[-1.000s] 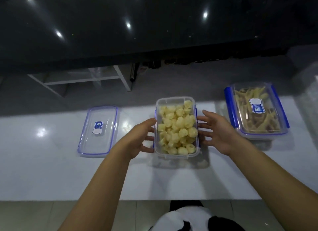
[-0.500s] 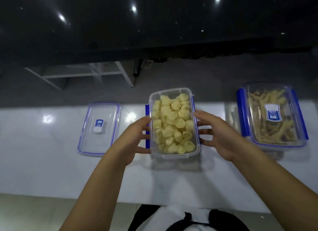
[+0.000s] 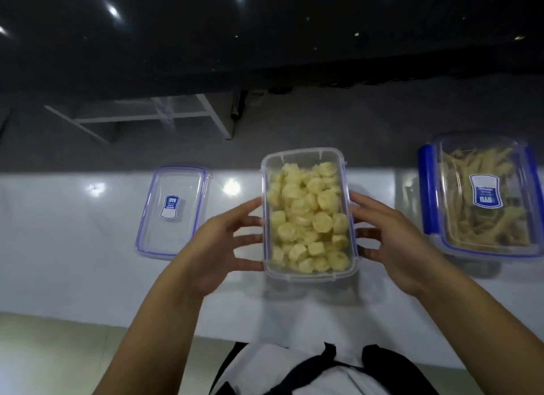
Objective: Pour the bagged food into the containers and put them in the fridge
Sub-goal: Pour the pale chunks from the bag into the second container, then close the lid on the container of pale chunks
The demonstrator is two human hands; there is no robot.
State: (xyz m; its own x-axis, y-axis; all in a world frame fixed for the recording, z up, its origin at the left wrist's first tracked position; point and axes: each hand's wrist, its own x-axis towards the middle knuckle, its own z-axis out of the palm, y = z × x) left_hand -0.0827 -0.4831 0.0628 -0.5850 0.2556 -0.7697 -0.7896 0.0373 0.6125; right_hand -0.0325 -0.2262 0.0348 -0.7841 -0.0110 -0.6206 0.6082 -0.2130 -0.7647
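Fingers [image 3: 250, 219] of the left hand [image 3: 217, 247] are spread and pressed flat against the left long wall of the clear rectangular plastic container of pale yellow round slices [image 3: 307, 215]; those of the right hand [image 3: 391, 241] are fanned the same way against the right wall. Neither hand curls into a fist: both are open, and together they clamp the box between them. Its shadow falls on the glossy white countertop [image 3: 73, 247] below and toward the person, so it seems lifted a little off the surface, though the blur makes that hard to confirm.

Filling looks finished for this box, and the step in hand appears to be handling it before closing. Its clear lid with a blue seal rim and a blue label [image 3: 172, 212] lies flat on the countertop well to the left, apart from the box. On the right stands a second clear container with blue side clips, holding pale strips [image 3: 482, 197], lid already on.

Next, I judge, the box needs setting down level, then one hand freed to fetch the lid, seat it squarely and snap it down before the fridge.
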